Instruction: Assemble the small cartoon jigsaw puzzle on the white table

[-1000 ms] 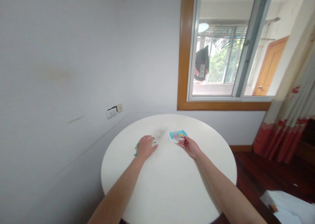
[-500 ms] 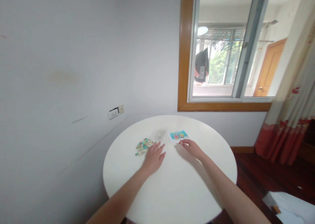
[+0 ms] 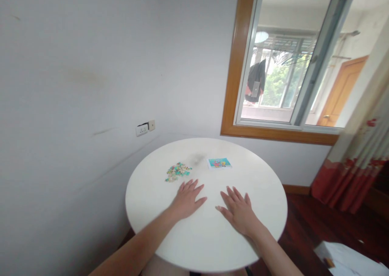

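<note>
My left hand (image 3: 187, 199) lies flat on the white round table (image 3: 209, 235), its fingers spread and nothing in it. Just beyond its fingertips is a loose pile of small jigsaw puzzle pieces (image 3: 178, 170), mostly teal, cream and yellow. My right hand (image 3: 237, 209) also rests palm down with fingers apart, holding nothing. Farther back, in front of both hands, a small picture card (image 3: 219, 163) with a teal background and cartoon figures lies flat, touched by neither hand.
A grey smudge (image 3: 198, 159) marks the tabletop between pile and card. Behind the table are a wall with a power socket (image 3: 142, 130) and a wood-framed window (image 3: 273, 133). A red and cream curtain (image 3: 340, 179) hangs at right; a white object (image 3: 349, 255) sits low at right.
My right hand has left the card's near edge, drawn back towards me and spread flat on the table. My left hand has shifted slightly back from the pile. The view has tilted a little.
</note>
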The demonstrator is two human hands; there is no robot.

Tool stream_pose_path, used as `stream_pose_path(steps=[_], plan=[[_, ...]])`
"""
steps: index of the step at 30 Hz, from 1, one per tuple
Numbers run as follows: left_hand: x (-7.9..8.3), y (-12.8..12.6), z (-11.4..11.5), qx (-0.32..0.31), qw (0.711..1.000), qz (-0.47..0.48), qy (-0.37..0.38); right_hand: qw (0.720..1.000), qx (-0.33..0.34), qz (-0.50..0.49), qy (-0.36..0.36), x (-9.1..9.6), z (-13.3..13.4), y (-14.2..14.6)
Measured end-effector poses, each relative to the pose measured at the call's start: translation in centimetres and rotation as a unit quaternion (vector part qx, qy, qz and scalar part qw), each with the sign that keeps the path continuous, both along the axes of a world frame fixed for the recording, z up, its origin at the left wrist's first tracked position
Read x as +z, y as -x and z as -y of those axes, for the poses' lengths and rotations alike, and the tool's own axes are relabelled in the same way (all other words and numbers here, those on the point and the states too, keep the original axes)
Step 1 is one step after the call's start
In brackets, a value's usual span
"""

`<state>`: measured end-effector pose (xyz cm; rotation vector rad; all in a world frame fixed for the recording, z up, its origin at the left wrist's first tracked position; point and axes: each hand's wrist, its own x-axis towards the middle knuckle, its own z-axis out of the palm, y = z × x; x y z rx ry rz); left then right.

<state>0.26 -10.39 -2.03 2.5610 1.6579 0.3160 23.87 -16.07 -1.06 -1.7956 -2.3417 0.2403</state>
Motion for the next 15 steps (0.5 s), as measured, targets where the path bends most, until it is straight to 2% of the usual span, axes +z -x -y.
stream_pose_path(steps=[10,15], plan=[[-0.1,0.2,-0.2,-0.007,1.0,-0.007,-0.004,0.999,0.018,-0.04,-0.012,-0.6,-1.0,-1.4],[-0.2,0.1,-0.2,-0.007,1.0,-0.01,-0.003,0.998,-0.061,-0.029,-0.019,-1.0,-1.3,-1.8]])
